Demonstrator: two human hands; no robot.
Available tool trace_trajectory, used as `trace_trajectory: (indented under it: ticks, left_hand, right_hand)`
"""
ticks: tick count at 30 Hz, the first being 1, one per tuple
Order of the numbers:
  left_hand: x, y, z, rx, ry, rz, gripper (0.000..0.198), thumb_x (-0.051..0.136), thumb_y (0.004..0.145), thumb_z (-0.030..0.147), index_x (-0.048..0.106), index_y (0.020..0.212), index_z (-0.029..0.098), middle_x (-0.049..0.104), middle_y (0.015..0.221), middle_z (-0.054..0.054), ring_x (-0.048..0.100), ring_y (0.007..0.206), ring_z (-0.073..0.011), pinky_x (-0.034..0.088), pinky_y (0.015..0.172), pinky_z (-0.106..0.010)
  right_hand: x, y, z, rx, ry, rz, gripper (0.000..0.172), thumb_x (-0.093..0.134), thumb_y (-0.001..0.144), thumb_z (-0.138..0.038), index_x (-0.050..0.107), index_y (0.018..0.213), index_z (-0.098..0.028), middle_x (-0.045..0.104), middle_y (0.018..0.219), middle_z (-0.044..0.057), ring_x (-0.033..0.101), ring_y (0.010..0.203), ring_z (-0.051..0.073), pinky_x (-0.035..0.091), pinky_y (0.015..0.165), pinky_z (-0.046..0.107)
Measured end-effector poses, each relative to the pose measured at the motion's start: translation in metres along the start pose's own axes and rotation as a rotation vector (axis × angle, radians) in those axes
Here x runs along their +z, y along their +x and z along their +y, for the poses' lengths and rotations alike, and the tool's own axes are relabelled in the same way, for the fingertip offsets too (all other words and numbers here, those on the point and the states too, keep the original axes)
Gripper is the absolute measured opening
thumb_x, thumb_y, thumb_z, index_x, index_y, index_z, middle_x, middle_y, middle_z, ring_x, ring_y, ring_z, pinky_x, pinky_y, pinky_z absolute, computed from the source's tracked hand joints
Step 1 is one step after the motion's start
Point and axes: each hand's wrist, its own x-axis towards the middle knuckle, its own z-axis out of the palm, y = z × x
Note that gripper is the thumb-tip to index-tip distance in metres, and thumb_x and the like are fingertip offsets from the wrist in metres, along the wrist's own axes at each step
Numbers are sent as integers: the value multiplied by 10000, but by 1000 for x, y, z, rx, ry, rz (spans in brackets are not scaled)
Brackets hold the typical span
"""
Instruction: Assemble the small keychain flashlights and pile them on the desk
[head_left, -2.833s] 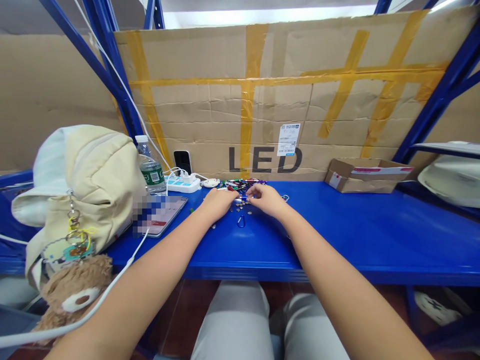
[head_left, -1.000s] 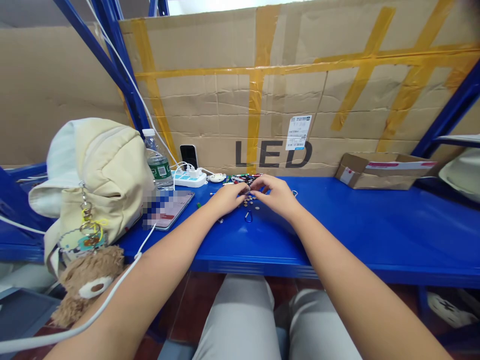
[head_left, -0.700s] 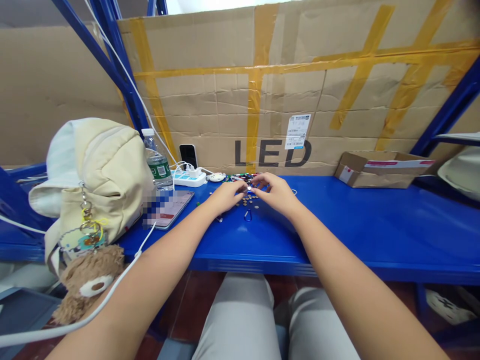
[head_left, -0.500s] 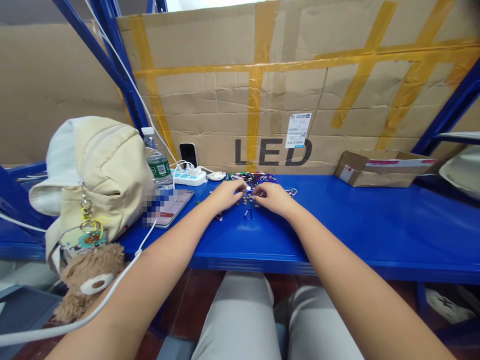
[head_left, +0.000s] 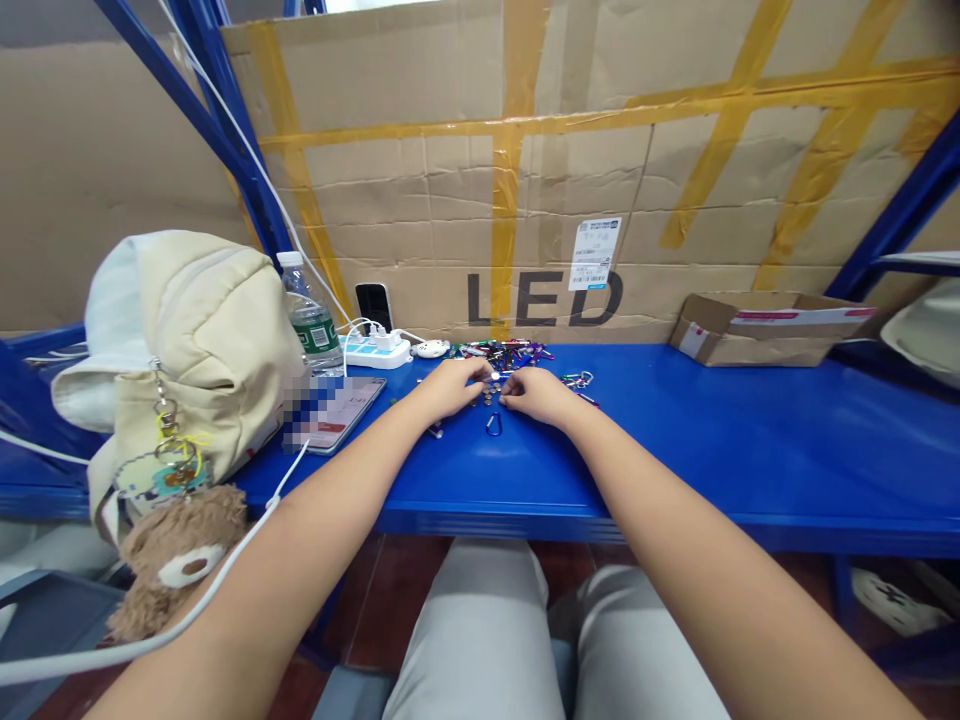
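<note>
My left hand [head_left: 448, 386] and my right hand [head_left: 537, 393] rest on the blue shelf [head_left: 675, 450], fingertips almost meeting. Between them they pinch a small silvery part [head_left: 495, 377]; it is too small to make out in detail. Several small round coin-like pieces [head_left: 490, 396] lie just under the fingers. A blue carabiner [head_left: 493, 424] lies in front of them. A pile of coloured keychain pieces [head_left: 501, 350] sits behind the hands, and loose carabiners [head_left: 577, 379] lie by my right hand.
At left stand a cream backpack [head_left: 202, 340] with a plush bear [head_left: 174, 560], a water bottle [head_left: 306, 318], a phone [head_left: 337, 408] and a white power strip [head_left: 375, 352]. A white cable [head_left: 225, 580] crosses my left arm. An open cardboard box [head_left: 765, 330] sits at right, with a taped cardboard wall [head_left: 540, 200] behind.
Both hands have drawn slightly back toward me and lowered onto the shelf, still close together. The view has tilted a little, uncovering more of the coloured pile and the carabiners.
</note>
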Motion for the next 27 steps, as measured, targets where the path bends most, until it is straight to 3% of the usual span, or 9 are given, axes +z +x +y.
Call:
trace_trajectory:
  ticks: [6, 13, 18, 23, 25, 27]
  left_hand:
    - [-1, 0, 0, -5, -3, -7, 206, 499, 753, 121, 602, 925, 168, 655, 892, -22, 598, 829, -162, 453, 770, -279]
    - [-1, -1, 0, 14, 9, -18, 178, 513, 767, 140, 610, 913, 172, 659, 921, -29, 598, 853, -168, 451, 795, -289]
    - [-3, -2, 3, -6, -11, -36, 192, 517, 772, 133, 605, 938, 170, 661, 904, -31, 598, 832, -166, 449, 775, -284]
    - [-4, -2, 4, -17, -20, -56, 183, 522, 776, 144, 605, 938, 163, 661, 890, -31, 593, 797, -154, 451, 758, -270]
    - [-3, -2, 4, -16, -26, -56, 184, 524, 775, 146, 606, 939, 160, 663, 889, -31, 592, 794, -153, 451, 753, -266]
    - [-2, -2, 2, -15, -35, -57, 184, 525, 774, 147, 607, 938, 160, 667, 881, -29, 594, 792, -152, 450, 746, -264]
  right_hand:
    - [1, -2, 4, -99, 7, 51, 80, 611, 703, -90, 642, 729, -159, 674, 787, 48, 605, 747, 161, 444, 702, 246]
    - [-11, -9, 10, -241, -36, 20, 120, 599, 722, -69, 659, 713, -173, 681, 805, 54, 608, 782, 187, 450, 743, 294]
    - [-11, -11, 7, -216, -12, 21, 79, 634, 743, -207, 671, 810, -189, 685, 842, 44, 610, 782, 184, 452, 720, 286]
    - [-7, -10, 3, -173, -28, -6, 41, 630, 728, -179, 669, 740, -177, 678, 804, 47, 598, 756, 182, 437, 703, 282]
    - [-8, -9, 3, -179, 20, 45, 37, 624, 731, -180, 659, 724, -174, 667, 770, 38, 588, 731, 167, 432, 692, 272]
    - [-11, -8, 4, -194, 92, 181, 45, 627, 734, -207, 653, 740, -171, 651, 774, 33, 573, 721, 153, 431, 686, 266]
